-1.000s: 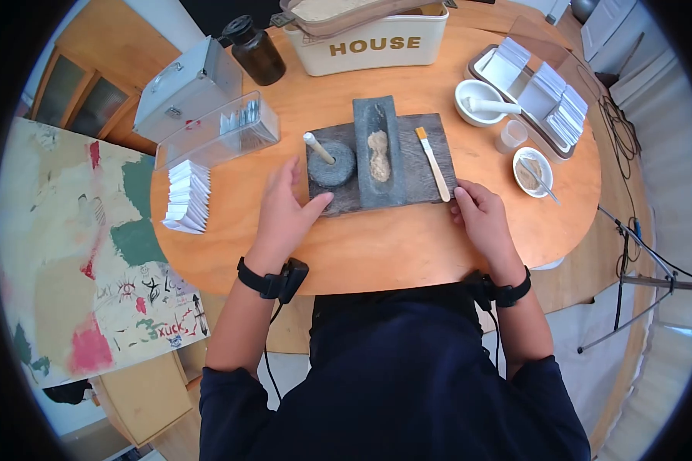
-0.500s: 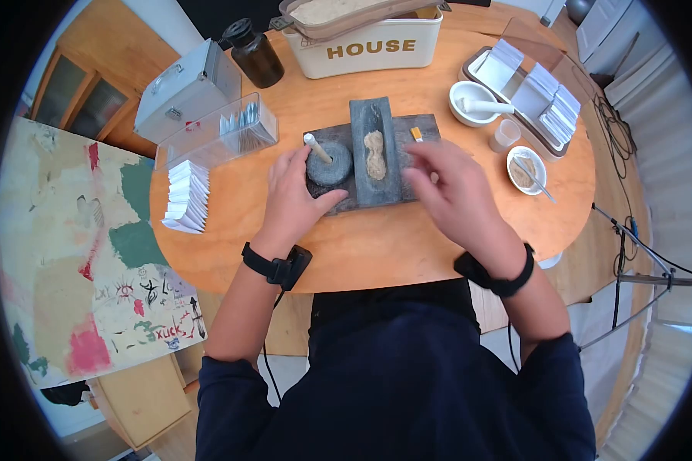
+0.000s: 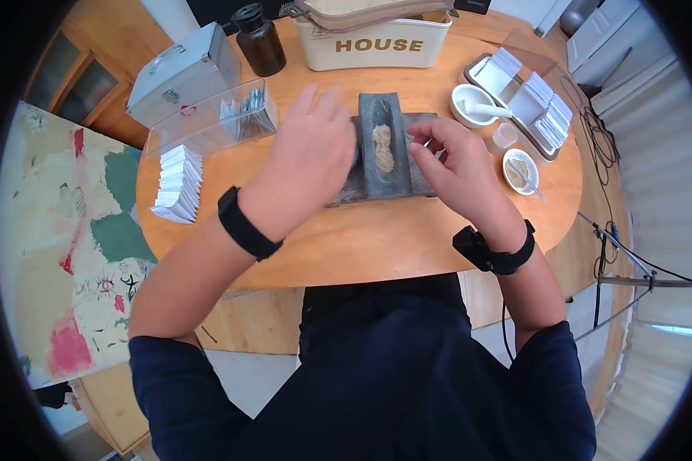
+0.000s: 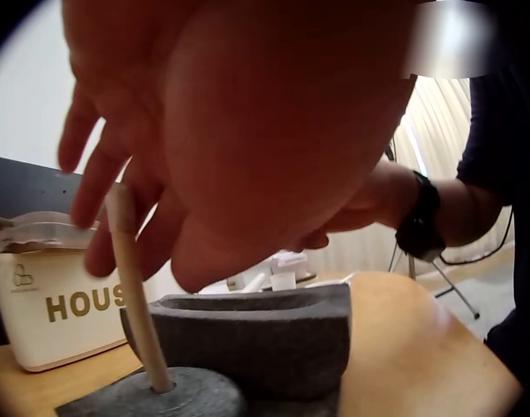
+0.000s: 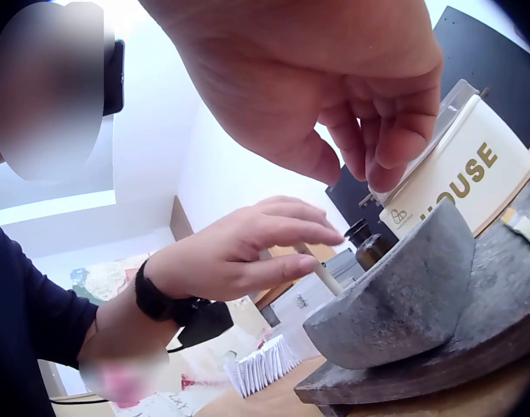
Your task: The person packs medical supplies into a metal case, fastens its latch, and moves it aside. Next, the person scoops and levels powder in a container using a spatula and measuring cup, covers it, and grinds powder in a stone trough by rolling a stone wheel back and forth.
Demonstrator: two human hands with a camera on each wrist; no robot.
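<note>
My left hand [image 3: 311, 157] hovers over a round grey stone wheel [image 4: 200, 395], fingers spread around the upper end of its upright wooden handle [image 4: 139, 291]. From the head view the hand hides nearly all of the wheel. To its right lies a grey stone trough [image 3: 373, 175] with a heap of beige powder [image 3: 383, 146] inside. My right hand [image 3: 460, 160] hangs loosely curled in the air by the trough's right side, holding nothing. Beneath it, a flat brush [image 5: 524, 226] rests on the dark board [image 5: 500, 308] that carries the trough and wheel.
Folded white papers [image 3: 178, 184], a clear box [image 3: 200, 131], a metal case [image 3: 183, 69] and a brown bottle [image 3: 261, 50] stand left. A HOUSE bin [image 3: 373, 58] is behind. At right are a mortar [image 3: 477, 107], small cup [image 3: 504, 136], powder bowl [image 3: 520, 173] and paper tray [image 3: 546, 146].
My left hand has risen from beside the wheel to above it and its handle. My right hand has moved inward from the board's right edge to near the trough, now covering the brush.
</note>
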